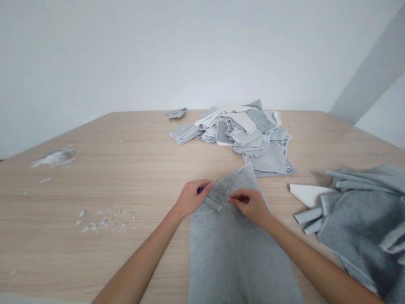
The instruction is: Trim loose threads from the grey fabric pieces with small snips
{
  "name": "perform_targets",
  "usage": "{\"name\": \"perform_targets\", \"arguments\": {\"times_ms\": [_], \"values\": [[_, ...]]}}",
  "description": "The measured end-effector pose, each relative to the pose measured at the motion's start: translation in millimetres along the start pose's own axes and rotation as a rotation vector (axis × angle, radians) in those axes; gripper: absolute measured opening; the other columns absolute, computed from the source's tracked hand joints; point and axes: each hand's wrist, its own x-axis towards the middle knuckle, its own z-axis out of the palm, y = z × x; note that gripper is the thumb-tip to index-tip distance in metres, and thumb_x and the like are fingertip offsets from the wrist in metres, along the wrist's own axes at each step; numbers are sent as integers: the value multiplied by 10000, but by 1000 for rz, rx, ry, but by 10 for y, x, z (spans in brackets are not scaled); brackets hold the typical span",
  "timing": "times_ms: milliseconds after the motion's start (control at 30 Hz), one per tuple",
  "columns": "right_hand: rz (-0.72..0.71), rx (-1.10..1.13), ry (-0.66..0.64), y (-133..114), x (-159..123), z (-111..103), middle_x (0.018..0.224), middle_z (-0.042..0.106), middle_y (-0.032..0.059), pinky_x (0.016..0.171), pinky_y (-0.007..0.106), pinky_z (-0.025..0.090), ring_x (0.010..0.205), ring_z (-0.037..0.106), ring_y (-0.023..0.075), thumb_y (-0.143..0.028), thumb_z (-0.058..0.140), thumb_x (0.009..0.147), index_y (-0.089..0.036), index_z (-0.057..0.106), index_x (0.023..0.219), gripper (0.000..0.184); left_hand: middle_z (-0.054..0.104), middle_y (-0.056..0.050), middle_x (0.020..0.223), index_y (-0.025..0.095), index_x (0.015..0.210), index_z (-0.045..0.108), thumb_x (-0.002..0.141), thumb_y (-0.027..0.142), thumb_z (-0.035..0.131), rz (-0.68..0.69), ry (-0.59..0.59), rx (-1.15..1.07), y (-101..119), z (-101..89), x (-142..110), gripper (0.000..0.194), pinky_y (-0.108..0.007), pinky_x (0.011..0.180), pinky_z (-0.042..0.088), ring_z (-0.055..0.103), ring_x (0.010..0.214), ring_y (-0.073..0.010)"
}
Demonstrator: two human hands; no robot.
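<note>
A long grey cloth (237,249) lies flat before me, its far left corner folded over to show the seamed underside. My left hand (193,196) is closed on this folded corner. A small dark purple object (201,188) pokes out of the same hand; most of it is hidden, so its kind is unclear. Just right of the fold's edge, my right hand (248,204) has thumb and fingertips pinched together over the cloth. Whatever sits in that pinch, if anything, is too small to make out.
Grey and white cloths form a heap (249,131) at the table's far side. More grey cloths (360,215) are piled at the right. Lint scraps (106,220) and a fluff clump (55,157) lie on the left. A small folded cloth (176,113) rests near the back edge.
</note>
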Motion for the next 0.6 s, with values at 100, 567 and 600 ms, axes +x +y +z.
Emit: {"name": "perform_targets", "arguments": {"times_ms": [100,567,600], "values": [[22,16,-5,-9,-6,23,765,781,62,664,322,582,679,725,203,-271,731,776,-200,783,826,101,785,-13,975,217,1005,764,968,462,486,8,6,9,16,-17,0,372,-273,804,493,703,884,-199],[-105,-136,-80,-118,-43,6,742,741,29,646,267,528,658,660,158,-104,630,746,-208,766,834,192,783,-23,1064,235,1038,762,958,468,497,15,30,45,23,-49,-3,362,-303,880,520,717,963,-221],[-106,-136,-81,-120,-45,6,731,734,28,639,263,522,652,654,155,-101,626,743,-205,764,834,196,783,-21,1067,235,1035,764,959,462,499,17,33,48,24,-52,-3,357,-301,885,518,717,965,-220]]}}
